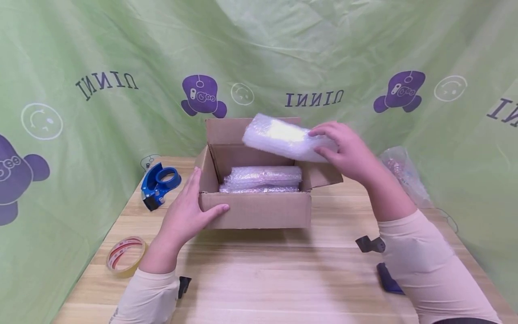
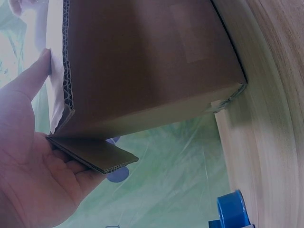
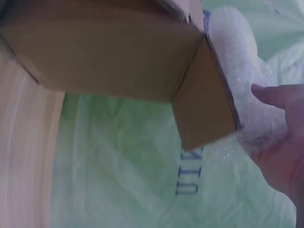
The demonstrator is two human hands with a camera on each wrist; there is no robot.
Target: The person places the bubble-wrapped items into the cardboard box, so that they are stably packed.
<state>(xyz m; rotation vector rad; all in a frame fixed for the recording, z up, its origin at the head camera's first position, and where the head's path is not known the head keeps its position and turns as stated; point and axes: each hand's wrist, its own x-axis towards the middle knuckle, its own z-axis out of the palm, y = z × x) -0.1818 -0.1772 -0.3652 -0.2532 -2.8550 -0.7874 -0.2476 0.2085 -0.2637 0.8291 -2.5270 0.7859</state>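
My right hand (image 1: 344, 150) grips one end of a bubble-wrapped packet (image 1: 279, 135), holding it tilted over the open cardboard box (image 1: 259, 211). Inside the box, more bubble-wrapped packets (image 1: 265, 175) lie stacked below the rim. The left hand (image 1: 186, 216) holds the box by its near left corner, thumb across the front and fingers along the left side. Seen from the left wrist, those fingers lie behind a side flap (image 2: 95, 154). In the right wrist view, the thumb presses the wrap (image 3: 242, 76) just beyond the right flap (image 3: 204, 104).
On the left of the wooden table (image 1: 263, 279) stand a blue tape dispenser (image 1: 158, 182) and a roll of clear tape (image 1: 126, 257). A clear plastic bag (image 1: 404, 173) sits at the back right. Green printed cloth (image 1: 259, 49) hangs behind.
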